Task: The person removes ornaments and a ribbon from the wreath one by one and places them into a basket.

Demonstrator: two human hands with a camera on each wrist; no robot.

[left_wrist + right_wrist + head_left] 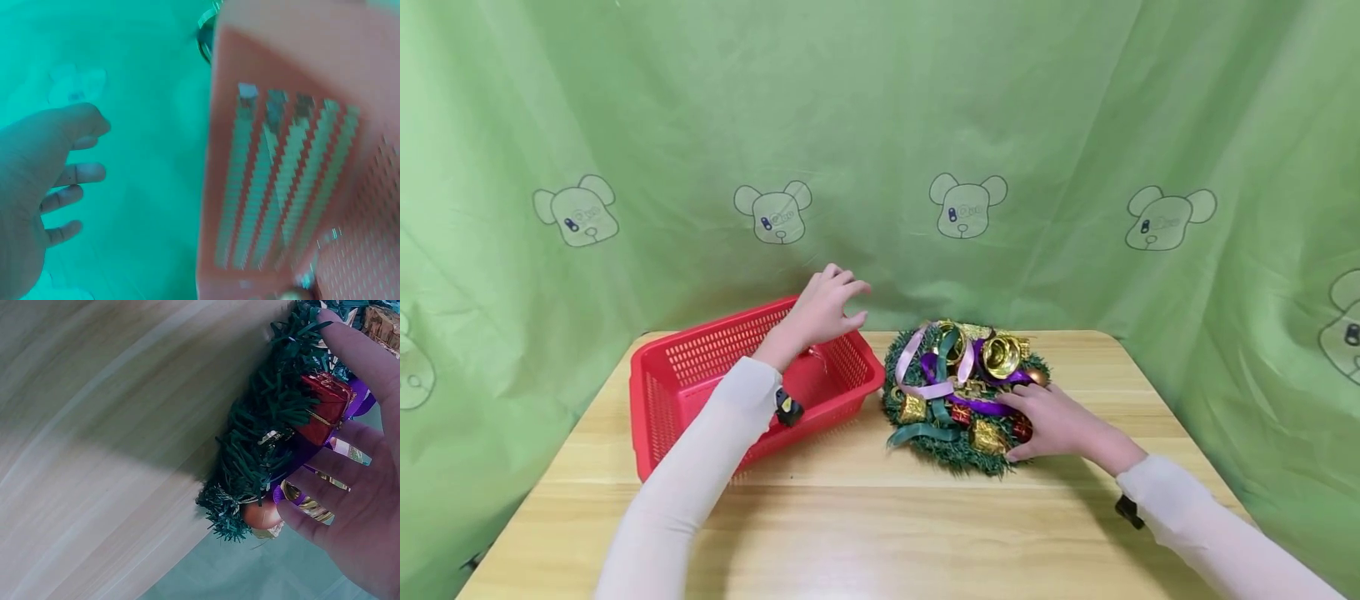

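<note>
A green Christmas wreath (951, 454) lies on the table right of centre, dressed with pink, teal and purple ribbons, gold bells (1001, 357) and small gift-box ornaments (987, 436). My right hand (1052, 421) reaches over its right side, fingers spread and lightly bent. In the right wrist view, the thumb is at the greenery and the fingers lie by a red gift-box ornament (324, 406) and a copper-coloured ball (262, 514). My left hand (820, 308) hovers over the right end of a red plastic basket (647, 408), fingers loosely bent and nothing in them.
Inside the basket, near its right end, is a small shiny item (815, 357). The wooden table (865, 533) ends at a green curtain (880, 125) printed with bear heads, which hangs behind and along both sides.
</note>
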